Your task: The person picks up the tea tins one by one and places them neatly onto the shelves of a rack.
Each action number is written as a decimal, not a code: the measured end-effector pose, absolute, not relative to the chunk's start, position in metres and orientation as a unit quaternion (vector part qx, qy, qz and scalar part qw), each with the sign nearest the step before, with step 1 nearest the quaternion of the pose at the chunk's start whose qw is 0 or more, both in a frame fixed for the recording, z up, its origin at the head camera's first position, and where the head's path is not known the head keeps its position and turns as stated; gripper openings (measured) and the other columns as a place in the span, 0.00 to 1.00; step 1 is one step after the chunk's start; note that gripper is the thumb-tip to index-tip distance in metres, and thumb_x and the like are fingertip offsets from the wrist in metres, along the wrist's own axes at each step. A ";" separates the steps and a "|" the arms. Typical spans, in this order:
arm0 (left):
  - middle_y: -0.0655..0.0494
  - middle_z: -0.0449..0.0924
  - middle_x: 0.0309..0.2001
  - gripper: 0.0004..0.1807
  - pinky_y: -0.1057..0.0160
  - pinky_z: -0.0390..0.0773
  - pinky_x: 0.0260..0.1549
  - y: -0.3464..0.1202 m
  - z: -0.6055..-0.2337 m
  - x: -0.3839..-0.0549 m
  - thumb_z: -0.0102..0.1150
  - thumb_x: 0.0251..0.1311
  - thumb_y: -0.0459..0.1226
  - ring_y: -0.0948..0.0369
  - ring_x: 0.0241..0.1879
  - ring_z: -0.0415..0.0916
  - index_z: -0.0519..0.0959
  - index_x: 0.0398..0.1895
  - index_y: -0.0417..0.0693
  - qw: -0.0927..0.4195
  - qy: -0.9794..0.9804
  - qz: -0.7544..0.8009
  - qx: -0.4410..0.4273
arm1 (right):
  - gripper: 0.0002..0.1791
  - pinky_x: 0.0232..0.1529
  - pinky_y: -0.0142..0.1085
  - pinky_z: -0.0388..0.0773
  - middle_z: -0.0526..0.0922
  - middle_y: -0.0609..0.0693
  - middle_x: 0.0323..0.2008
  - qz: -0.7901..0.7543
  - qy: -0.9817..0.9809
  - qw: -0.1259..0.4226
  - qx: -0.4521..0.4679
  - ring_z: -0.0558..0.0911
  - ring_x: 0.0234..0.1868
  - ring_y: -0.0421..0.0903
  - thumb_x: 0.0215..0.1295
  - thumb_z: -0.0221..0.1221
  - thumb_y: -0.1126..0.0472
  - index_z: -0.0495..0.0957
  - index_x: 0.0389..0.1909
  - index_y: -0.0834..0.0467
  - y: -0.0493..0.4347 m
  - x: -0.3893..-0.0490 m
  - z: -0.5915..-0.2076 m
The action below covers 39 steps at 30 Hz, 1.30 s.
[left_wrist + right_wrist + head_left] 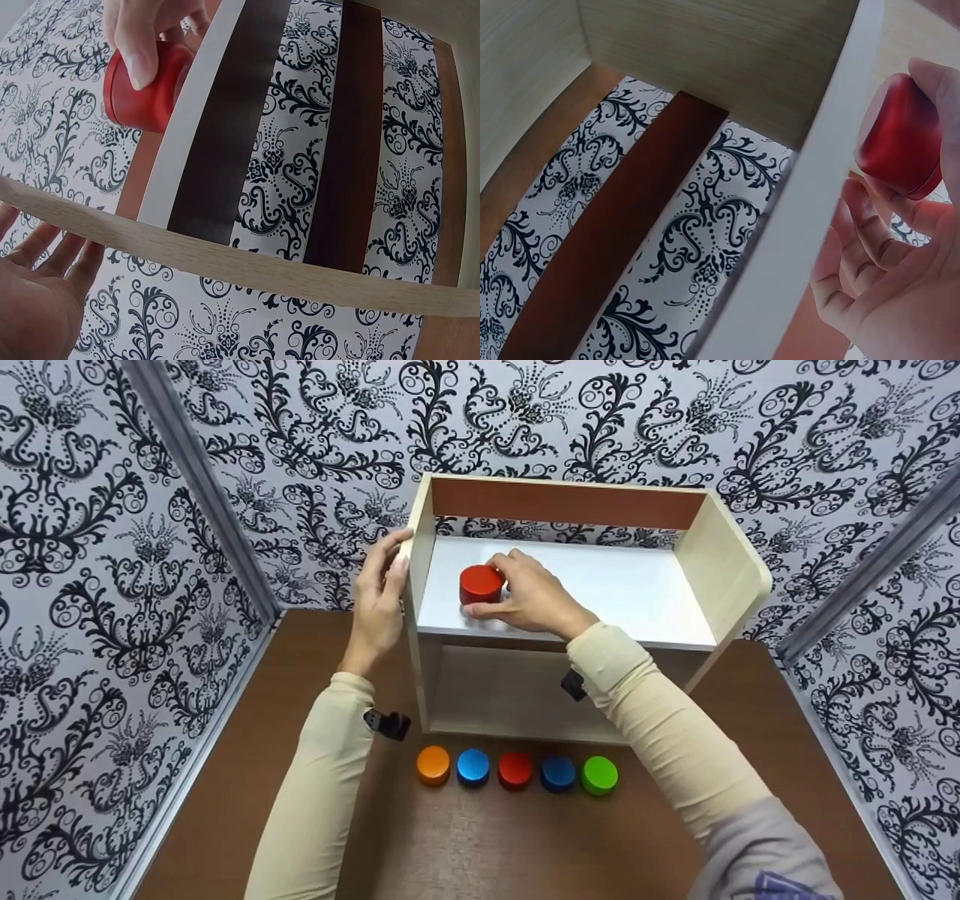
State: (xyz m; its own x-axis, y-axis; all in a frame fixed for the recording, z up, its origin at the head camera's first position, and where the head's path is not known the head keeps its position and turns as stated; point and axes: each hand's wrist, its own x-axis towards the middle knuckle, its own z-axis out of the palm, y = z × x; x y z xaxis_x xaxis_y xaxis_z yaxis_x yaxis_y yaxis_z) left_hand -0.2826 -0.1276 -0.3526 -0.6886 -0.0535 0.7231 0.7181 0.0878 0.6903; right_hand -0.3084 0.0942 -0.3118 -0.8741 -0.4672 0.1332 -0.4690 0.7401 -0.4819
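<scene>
My right hand (536, 596) holds a red cylinder (481, 583) between thumb and fingers, over the left part of the white upper shelf (600, 585). In the right wrist view the red cylinder (901, 139) shows a rim line near one end. The left wrist view shows the thumb lying along the side of the red cylinder (142, 86). My left hand (379, 600) touches the outside of the wooden cabinet's left side panel (420, 540) near its front edge. In the left wrist view the fingertips of the left hand (41, 300) are partly hidden behind that panel.
In front of the cabinet, a row of cylinders stands on the brown table (450, 840): orange (433, 766), light blue (472, 767), red (515, 770), dark blue (558, 773) and green (599, 775). Patterned walls (300, 442) enclose the table. The cabinet's lower compartment (517, 690) faces me.
</scene>
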 end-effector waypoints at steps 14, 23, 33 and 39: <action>0.34 0.75 0.60 0.23 0.56 0.78 0.54 -0.127 -0.352 -0.282 0.43 0.74 0.36 0.43 0.54 0.75 0.71 0.65 0.31 0.320 -0.671 -0.621 -0.248 | 0.35 0.53 0.45 0.73 0.75 0.56 0.47 0.238 -0.939 0.004 0.248 0.72 0.50 0.52 0.57 0.72 0.42 0.75 0.57 0.61 0.088 -0.313 -0.320; 0.32 0.75 0.59 0.23 0.52 0.81 0.50 -0.127 -0.352 -0.282 0.43 0.74 0.36 0.40 0.52 0.75 0.71 0.65 0.33 0.315 -0.673 -0.623 -0.246 | 0.35 0.51 0.45 0.74 0.75 0.55 0.46 0.237 -0.940 0.010 0.245 0.72 0.50 0.52 0.57 0.71 0.39 0.75 0.55 0.60 0.086 -0.314 -0.323; 0.32 0.75 0.59 0.23 0.50 0.80 0.50 -0.127 -0.353 -0.283 0.43 0.74 0.37 0.40 0.52 0.75 0.71 0.66 0.32 0.313 -0.667 -0.629 -0.248 | 0.37 0.52 0.45 0.73 0.75 0.55 0.47 0.229 -0.941 0.017 0.247 0.71 0.50 0.52 0.56 0.71 0.38 0.75 0.57 0.59 0.086 -0.313 -0.323; 0.30 0.75 0.58 0.23 0.48 0.80 0.50 -0.127 -0.353 -0.282 0.43 0.75 0.36 0.39 0.51 0.75 0.71 0.66 0.33 0.310 -0.665 -0.632 -0.250 | 0.42 0.55 0.46 0.72 0.75 0.54 0.49 0.229 -0.942 0.017 0.244 0.71 0.52 0.52 0.54 0.72 0.37 0.73 0.62 0.58 0.090 -0.309 -0.321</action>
